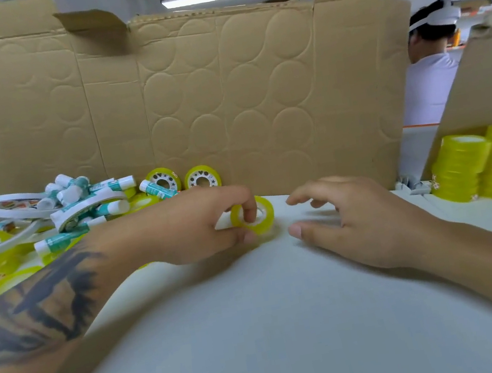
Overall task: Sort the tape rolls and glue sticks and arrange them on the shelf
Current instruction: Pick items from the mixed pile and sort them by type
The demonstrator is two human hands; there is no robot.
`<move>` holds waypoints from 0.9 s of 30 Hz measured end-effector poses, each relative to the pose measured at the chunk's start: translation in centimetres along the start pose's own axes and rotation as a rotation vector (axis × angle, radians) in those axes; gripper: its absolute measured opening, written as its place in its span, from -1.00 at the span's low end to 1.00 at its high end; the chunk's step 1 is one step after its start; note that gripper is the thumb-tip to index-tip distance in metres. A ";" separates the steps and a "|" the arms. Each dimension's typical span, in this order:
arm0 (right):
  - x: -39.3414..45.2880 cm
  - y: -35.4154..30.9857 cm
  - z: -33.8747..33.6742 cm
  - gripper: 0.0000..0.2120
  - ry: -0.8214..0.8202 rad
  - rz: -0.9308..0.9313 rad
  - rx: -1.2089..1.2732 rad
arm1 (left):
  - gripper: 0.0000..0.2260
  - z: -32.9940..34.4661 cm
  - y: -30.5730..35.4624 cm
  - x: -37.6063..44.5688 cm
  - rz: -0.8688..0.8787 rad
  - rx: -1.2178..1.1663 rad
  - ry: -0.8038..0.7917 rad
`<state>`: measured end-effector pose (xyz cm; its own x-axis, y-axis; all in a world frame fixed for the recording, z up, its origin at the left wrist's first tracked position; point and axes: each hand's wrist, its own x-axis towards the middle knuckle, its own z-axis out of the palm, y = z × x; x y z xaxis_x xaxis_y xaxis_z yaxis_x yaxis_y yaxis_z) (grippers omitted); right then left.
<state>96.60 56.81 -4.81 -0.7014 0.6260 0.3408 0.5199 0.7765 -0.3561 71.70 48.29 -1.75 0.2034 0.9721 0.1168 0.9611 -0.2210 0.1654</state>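
We are pinching a small yellow tape roll [253,216] in the left hand [192,224] mid-bench [259,314], right hand [361,219] hovering empty with a loose grip, yellow stacks [488,165] forming right, mixed pile of white glue sticks [76,190] and tape remaining left.

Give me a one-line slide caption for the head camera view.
Left hand pinches a yellow tape roll on the white table; right hand hovers open beside it.

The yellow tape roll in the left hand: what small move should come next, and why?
Probably pass the roll to the right hand, which waits open beside it. The yellow stacks stand on the right, so it likely belongs there.
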 end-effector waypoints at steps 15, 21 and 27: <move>0.1 -0.3 0.0 -0.69 0.074 -0.153 0.091 | -0.47 0.3 1.3 -0.2 0.040 -0.303 0.028; 0.5 0.8 -3.2 -0.73 0.023 -0.015 0.048 | -0.30 0.4 1.2 -0.9 -0.155 -0.170 0.000; -1.7 2.9 -8.8 -0.74 0.105 0.064 -0.017 | -0.37 0.4 5.9 0.4 -0.180 -0.027 -0.081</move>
<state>103.54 58.63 1.28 -0.6121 0.6776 0.4076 0.5706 0.7354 -0.3655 77.56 47.44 -1.07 0.0440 0.9990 0.0043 0.9782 -0.0439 0.2028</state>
